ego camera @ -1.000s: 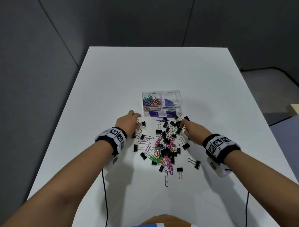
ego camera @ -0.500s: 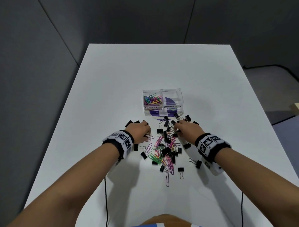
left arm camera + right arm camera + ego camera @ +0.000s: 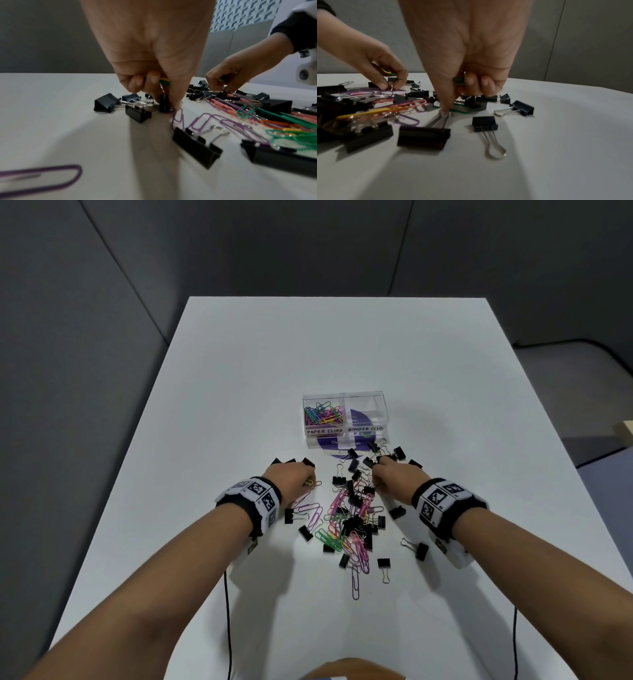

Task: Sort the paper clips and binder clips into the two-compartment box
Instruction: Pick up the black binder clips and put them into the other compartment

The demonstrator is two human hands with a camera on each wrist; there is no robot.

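Curling its fingers around yellow and green paper clips (image 3: pixel 164 81), the left hand (image 3: pixel 289 479) reaches down to a purple clip (image 3: pixel 177 119) on the table (image 3: pixel 239 371). The right hand (image 3: pixel 397 477) grips green paper clips (image 3: pixel 458 81) too, thumb pressing into the mixed pile (image 3: pixel 349 518). Just beyond stands the two-compartment box (image 3: pixel 344 421), paper clips filling its left compartment.

Black binder clips (image 3: pixel 397 512), white table (image 3: pixel 342 354)

Office-like workspace, plain white table (image 3: pixel 239 371), grey panelled partition walls (image 3: pixel 85 320), grey carpeted floor (image 3: pixel 565 364)
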